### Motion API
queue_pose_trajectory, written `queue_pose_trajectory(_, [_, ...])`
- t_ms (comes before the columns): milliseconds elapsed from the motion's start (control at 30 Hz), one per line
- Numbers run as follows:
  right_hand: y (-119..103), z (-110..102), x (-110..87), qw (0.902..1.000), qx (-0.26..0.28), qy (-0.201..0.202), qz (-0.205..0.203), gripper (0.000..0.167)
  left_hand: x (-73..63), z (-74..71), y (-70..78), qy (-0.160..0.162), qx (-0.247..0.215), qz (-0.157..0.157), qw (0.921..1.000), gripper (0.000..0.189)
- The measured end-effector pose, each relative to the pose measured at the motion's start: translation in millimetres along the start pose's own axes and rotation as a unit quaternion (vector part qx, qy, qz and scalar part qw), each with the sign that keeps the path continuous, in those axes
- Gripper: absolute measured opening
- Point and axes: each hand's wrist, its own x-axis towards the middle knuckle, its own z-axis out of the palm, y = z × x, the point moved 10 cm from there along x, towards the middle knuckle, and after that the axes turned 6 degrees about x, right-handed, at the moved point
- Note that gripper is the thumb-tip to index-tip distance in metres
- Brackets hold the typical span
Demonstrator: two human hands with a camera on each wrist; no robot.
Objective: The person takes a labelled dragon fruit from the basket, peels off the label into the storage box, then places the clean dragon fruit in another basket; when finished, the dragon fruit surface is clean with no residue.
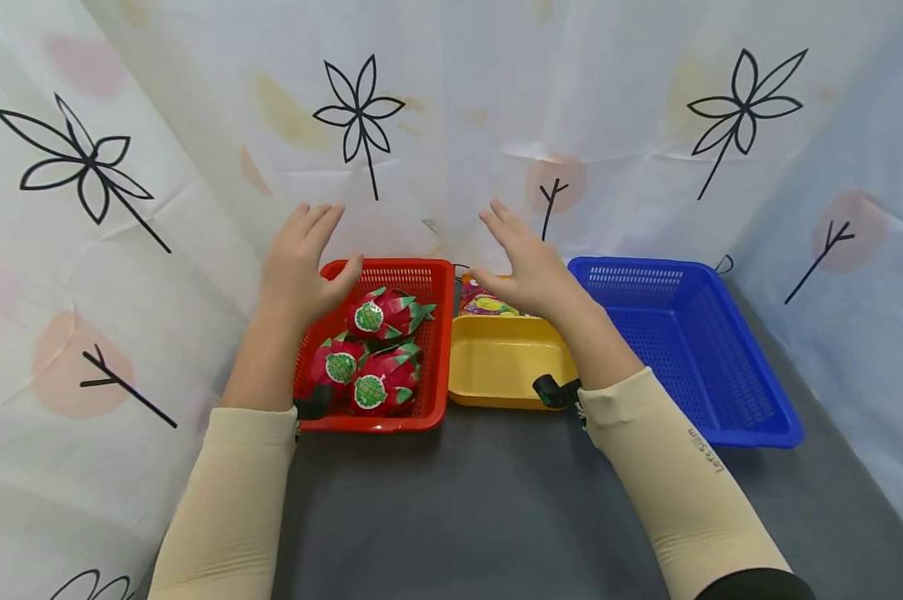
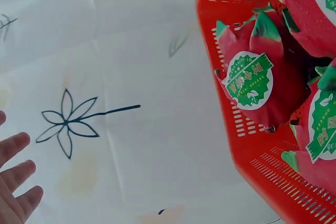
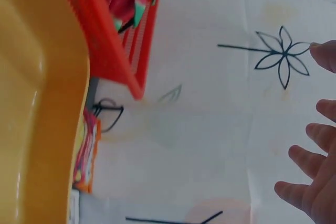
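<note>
My left hand (image 1: pixel 299 267) is raised over the left side of a red basket (image 1: pixel 442 358), its fingers extended and holding nothing. Inside that basket lie several dragon fruits (image 1: pixel 386 379) with pink-red skin, green tips and round green-and-white stickers. My right hand (image 1: pixel 530 271) is held up above the back of a yellow tray (image 1: pixel 496 403), fingers spread, with nothing in its grasp. In the left wrist view, a dragon fruit (image 2: pixel 273 82) rests against the basket wall. The right wrist view shows the fingers (image 3: pixel 307 161) straight and apart.
A blue basket (image 1: pixel 702 350) stands on the right of the grey table (image 1: pixel 451 500). Behind the yellow tray is a colourful printed packet (image 1: pixel 485 297), partly covered by my right hand. A white patterned curtain (image 1: pixel 451 100) closes off the back and sides.
</note>
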Motion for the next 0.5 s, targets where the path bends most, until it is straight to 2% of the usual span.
queue_pose_trajectory(133, [-7.8,12.5,-3.6,0.9997,0.021,-0.002,-0.015,0.082,-15.4,-13.9,8.5,0.038,-0.016,0.012,0.9991,0.062])
queue_pose_trajectory(333, [-21.8,26.9,-5.9,0.9988,0.025,-0.018,-0.038,0.079,-34.4,-32.1,18.7,0.084,-0.035,0.036,0.9952,0.063])
queue_pose_trajectory(433, [-27.7,36.2,-7.8,0.9976,0.037,-0.032,-0.049,0.077,-48.7,-36.7,17.2,0.091,-0.044,0.024,0.9946,0.064])
queue_pose_trajectory(500, [-31.4,41.7,-8.8,0.9962,0.051,-0.042,-0.057,0.075,-60.4,-39.1,13.3,0.089,-0.053,0.0,0.9946,0.065])
